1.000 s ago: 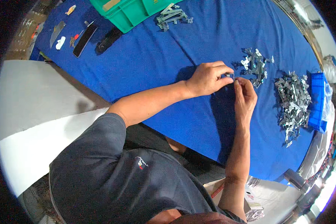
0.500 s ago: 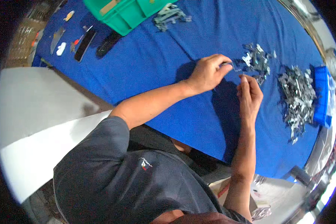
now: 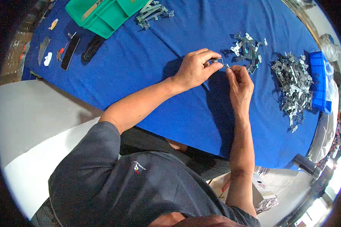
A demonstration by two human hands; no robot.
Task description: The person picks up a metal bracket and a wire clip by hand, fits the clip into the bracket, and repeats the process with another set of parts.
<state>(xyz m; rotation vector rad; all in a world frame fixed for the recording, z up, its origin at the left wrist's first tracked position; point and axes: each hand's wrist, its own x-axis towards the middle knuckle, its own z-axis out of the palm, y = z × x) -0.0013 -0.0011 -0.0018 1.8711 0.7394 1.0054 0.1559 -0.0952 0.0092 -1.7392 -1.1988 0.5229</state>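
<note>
Above the blue cloth, my left hand [image 3: 196, 71] pinches a small metal bracket [image 3: 216, 60] between thumb and fingers; its bent thin edge sticks out past the fingertips. My right hand [image 3: 241, 87] is just to its right, with thumb and forefinger pressed together at the bracket's end. A tiny light-coloured bit shows at the right fingertips, too small to name. Just beyond my hands lies a loose group of metal brackets [image 3: 249, 51], silvery and dark. Farther right is a larger heap of similar metal parts [image 3: 293, 85].
A blue plastic bin [image 3: 319, 81] stands beside the heap at the right edge. At the far left are a green crate [image 3: 109, 23], more metal brackets [image 3: 154, 14], a dark phone-like slab [image 3: 70, 52], a black elongated object [image 3: 92, 49] and a white piece [image 3: 48, 59]. Blue cloth [image 3: 159, 109] covers the table.
The whole view has shifted, moving the table things left and up in it. My right fingertips have come closer to my left ones, up to the bracket's end.
</note>
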